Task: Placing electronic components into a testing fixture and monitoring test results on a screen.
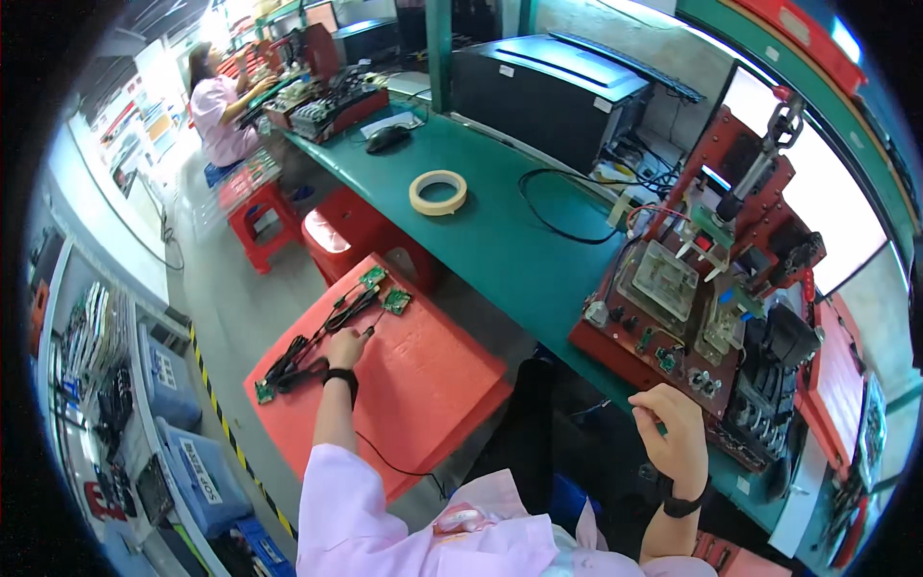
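Observation:
My left hand (348,348) is closed on a black cable (369,332) over a stack of pink foam sheets (423,375). A small green circuit board (396,302) lies just beyond its fingers, beside another board (372,277). Bundled black cables (293,363) lie to the left of this hand, with a third green board (264,391) near the foam's left edge. My right hand (673,433) is raised at the front of a red test fixture (596,337), its fingers curled toward the thumb. Nothing shows in its grasp.
A roll of tape (438,192) and a computer mouse (388,139) lie on the green bench (500,240). Behind stands a black computer case (538,106). Red stools (336,226) are beside the bench. Another person (219,115) sits farther along. Blue bins (197,471) fill the left shelf.

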`<action>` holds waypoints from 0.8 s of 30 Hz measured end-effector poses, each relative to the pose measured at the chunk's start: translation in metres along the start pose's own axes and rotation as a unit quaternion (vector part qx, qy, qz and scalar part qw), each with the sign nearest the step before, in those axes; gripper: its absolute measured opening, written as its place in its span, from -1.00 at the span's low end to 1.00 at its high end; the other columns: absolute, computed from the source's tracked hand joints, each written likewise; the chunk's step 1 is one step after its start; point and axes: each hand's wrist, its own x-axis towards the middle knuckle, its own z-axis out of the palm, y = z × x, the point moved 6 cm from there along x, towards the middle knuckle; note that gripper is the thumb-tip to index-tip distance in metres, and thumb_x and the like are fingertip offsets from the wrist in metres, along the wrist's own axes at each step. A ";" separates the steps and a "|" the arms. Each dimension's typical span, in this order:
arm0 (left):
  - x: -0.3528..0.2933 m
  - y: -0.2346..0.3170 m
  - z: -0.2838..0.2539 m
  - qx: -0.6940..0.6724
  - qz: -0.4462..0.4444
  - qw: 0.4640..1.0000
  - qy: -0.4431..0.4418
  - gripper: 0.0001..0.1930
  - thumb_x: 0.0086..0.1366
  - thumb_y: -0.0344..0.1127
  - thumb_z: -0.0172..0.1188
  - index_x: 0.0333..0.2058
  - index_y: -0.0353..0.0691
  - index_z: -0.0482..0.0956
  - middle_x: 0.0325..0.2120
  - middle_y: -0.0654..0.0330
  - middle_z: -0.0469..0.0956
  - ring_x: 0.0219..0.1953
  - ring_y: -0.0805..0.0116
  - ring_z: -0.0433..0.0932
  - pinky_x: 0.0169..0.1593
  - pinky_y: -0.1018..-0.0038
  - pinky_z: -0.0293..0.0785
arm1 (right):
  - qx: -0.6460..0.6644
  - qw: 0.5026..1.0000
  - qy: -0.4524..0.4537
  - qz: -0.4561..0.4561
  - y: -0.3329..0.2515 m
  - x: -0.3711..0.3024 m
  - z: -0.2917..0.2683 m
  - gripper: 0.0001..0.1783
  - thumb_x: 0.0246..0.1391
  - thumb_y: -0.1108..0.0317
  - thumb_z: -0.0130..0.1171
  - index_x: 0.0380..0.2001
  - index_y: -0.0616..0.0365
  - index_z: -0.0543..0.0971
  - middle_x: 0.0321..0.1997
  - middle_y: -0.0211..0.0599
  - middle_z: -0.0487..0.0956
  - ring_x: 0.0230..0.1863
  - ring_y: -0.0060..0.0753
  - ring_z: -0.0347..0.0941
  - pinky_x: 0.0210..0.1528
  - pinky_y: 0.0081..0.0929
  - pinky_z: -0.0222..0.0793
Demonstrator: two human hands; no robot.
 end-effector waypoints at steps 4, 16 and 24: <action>-0.038 0.078 -0.039 -0.322 0.001 0.946 -0.040 -0.81 0.10 -0.33 0.18 -0.56 -0.34 0.49 -0.78 0.28 0.39 -0.76 0.56 0.33 -0.68 0.58 0.22 | 0.013 0.999 -0.028 0.005 0.009 0.004 0.012 -0.87 -0.13 0.52 0.12 -0.41 0.21 0.50 -0.52 -0.21 0.44 -0.49 -0.16 0.41 -0.43 -0.40 0.32; -0.180 0.242 -0.130 -0.563 0.145 0.812 -0.057 -0.95 0.15 -0.52 0.04 -0.46 -0.39 0.44 -0.67 0.24 0.44 -0.66 0.56 0.40 -0.58 0.65 0.32 | 0.366 0.926 0.007 0.094 0.010 0.045 0.057 -0.37 0.01 0.22 0.17 0.10 0.13 0.17 0.01 -0.12 0.35 -0.07 -0.32 0.36 -0.08 -0.42 0.34; -0.204 0.320 -0.093 -0.590 0.206 0.765 -0.156 -0.92 0.10 -0.60 0.12 -0.38 -0.40 0.47 -0.60 0.19 0.53 -0.63 0.60 0.44 -0.54 0.70 0.36 | 0.078 0.992 0.094 0.009 0.018 0.038 -0.021 -0.46 -0.24 0.19 0.33 -0.18 0.18 0.37 -0.20 -0.10 0.37 -0.12 -0.08 0.33 -0.03 -0.33 0.25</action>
